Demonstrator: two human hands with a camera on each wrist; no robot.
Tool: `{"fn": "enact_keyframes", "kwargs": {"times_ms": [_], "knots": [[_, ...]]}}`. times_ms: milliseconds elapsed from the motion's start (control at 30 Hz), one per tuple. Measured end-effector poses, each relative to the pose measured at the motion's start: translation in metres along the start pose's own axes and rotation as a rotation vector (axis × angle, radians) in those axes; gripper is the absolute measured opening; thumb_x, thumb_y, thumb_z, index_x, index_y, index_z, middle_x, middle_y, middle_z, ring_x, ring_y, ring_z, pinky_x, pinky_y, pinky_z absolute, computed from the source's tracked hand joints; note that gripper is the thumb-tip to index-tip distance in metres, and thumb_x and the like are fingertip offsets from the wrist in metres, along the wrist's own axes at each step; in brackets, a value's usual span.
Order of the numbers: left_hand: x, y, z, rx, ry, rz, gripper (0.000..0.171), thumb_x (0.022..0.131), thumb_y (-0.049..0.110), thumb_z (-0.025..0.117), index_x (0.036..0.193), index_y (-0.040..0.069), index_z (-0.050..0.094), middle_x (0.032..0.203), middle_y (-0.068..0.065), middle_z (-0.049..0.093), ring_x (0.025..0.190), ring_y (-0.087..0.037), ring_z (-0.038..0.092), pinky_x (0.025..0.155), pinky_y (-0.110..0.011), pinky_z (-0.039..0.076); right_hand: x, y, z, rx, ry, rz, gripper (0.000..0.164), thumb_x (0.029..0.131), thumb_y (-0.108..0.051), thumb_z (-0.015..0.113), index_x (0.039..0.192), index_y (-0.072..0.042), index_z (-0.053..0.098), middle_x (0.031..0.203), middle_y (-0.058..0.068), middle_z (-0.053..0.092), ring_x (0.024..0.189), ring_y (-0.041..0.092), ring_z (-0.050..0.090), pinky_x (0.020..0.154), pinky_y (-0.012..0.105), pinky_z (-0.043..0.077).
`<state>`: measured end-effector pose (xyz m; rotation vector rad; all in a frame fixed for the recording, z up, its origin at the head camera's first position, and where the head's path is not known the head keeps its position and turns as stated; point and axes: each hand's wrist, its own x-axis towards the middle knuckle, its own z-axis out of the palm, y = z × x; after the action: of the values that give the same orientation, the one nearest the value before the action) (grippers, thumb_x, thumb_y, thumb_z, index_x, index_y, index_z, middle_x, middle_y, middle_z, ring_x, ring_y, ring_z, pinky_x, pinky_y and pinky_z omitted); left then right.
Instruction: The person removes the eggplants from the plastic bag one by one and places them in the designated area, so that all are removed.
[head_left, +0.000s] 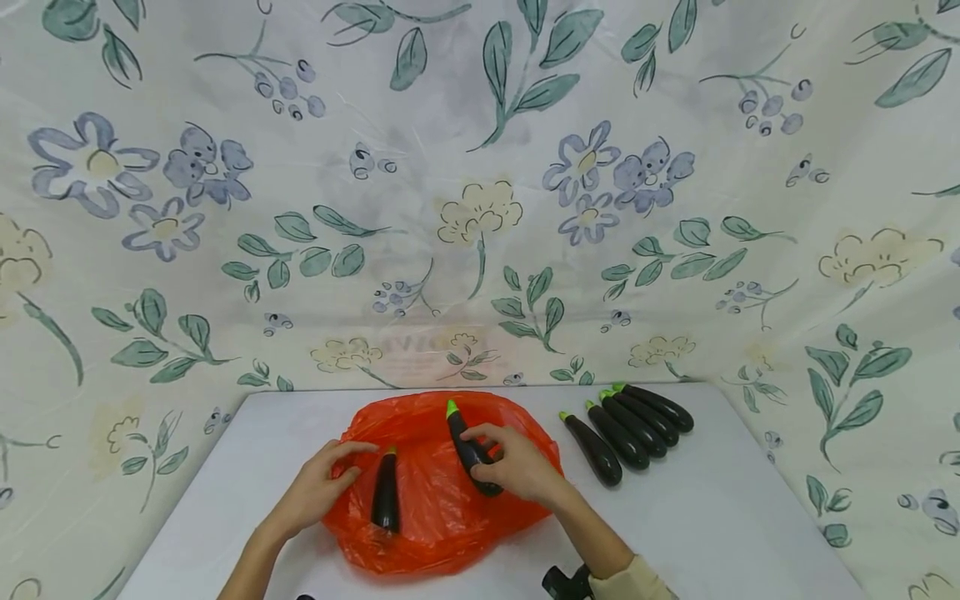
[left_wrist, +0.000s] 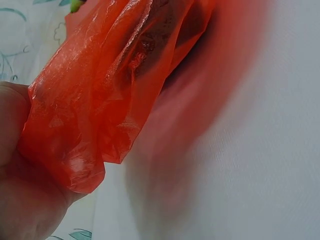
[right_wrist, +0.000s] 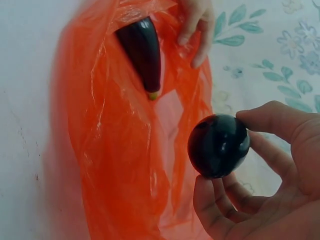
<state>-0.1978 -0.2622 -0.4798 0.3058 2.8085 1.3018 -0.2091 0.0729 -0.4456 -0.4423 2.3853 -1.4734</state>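
A red plastic bag (head_left: 442,542) lies spread open on the white table. One dark eggplant (head_left: 386,492) rests inside its left part, its stem end pointing away from me; the right wrist view also shows this eggplant (right_wrist: 142,47). My left hand (head_left: 318,487) holds the bag at its left edge, with the red film against the palm in the left wrist view. Over the bag's right half, my right hand (head_left: 517,467) grips a second eggplant (head_left: 467,450) between thumb and fingers, green stem away from me. Its round blunt end faces the right wrist camera.
Several more eggplants (head_left: 626,433) lie side by side on the table (head_left: 720,500), right of the bag. A floral sheet (head_left: 480,333) hangs behind the table and around its sides. A small black object (head_left: 566,583) shows near the right forearm at the front.
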Motion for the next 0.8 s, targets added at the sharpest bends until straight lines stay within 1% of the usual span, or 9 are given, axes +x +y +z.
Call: {"fn": "enact_keyframes", "kwargs": {"times_ms": [133,333,433,600,700,800], "knots": [[0.0,0.0,-0.002,0.001,-0.004,-0.016,0.037,0.097,0.0,0.057,0.127,0.02,0.066,0.115,-0.008,0.056,0.115,-0.03,0.053,0.098,-0.056,0.05,-0.001,0.003,-0.006,-0.003,0.012,-0.021,0.042,0.088,-0.017,0.075,0.126,-0.031,0.065,0.124,0.009,0.055,0.095,0.029,0.057,0.073,0.038,0.059],[0.0,-0.003,-0.005,0.003,0.002,-0.026,0.037,0.097,0.0,0.056,0.128,0.019,0.066,0.118,-0.009,0.056,0.118,-0.032,0.052,0.099,-0.058,0.05,-0.003,0.009,-0.018,-0.003,0.027,-0.024,0.043,0.089,-0.019,0.074,0.128,-0.033,0.064,0.127,0.01,0.055,0.101,0.03,0.055,0.075,0.039,0.058],[0.0,-0.004,-0.005,0.001,0.0,-0.035,0.038,0.097,0.0,0.056,0.129,0.018,0.065,0.118,-0.009,0.056,0.119,-0.033,0.052,0.1,-0.058,0.05,-0.005,0.012,-0.024,0.003,0.042,-0.036,0.044,0.089,-0.018,0.074,0.129,-0.033,0.064,0.128,0.011,0.054,0.103,0.03,0.054,0.071,0.037,0.056],[-0.001,-0.004,-0.007,-0.001,-0.003,-0.047,0.038,0.098,0.0,0.055,0.13,0.017,0.065,0.118,-0.009,0.056,0.12,-0.033,0.051,0.1,-0.058,0.049,-0.008,0.019,-0.034,0.009,0.086,-0.066,0.046,0.088,-0.014,0.073,0.132,-0.025,0.064,0.129,0.016,0.053,0.1,0.03,0.054,0.064,0.035,0.057],[-0.002,-0.004,-0.007,-0.004,-0.004,-0.055,0.038,0.098,0.0,0.055,0.13,0.016,0.065,0.119,-0.01,0.056,0.121,-0.034,0.051,0.1,-0.058,0.049,-0.009,0.023,-0.039,0.003,0.107,-0.076,0.046,0.089,-0.012,0.072,0.133,-0.021,0.063,0.129,0.018,0.053,0.097,0.03,0.056,0.064,0.036,0.059],[-0.003,-0.005,-0.008,-0.007,-0.005,-0.062,0.038,0.098,0.001,0.055,0.131,0.017,0.065,0.119,-0.01,0.056,0.121,-0.034,0.051,0.1,-0.057,0.05,-0.008,0.031,-0.044,-0.032,0.137,-0.062,0.046,0.089,-0.013,0.071,0.134,-0.021,0.062,0.128,0.017,0.055,0.095,0.028,0.057,0.067,0.035,0.06]]}}
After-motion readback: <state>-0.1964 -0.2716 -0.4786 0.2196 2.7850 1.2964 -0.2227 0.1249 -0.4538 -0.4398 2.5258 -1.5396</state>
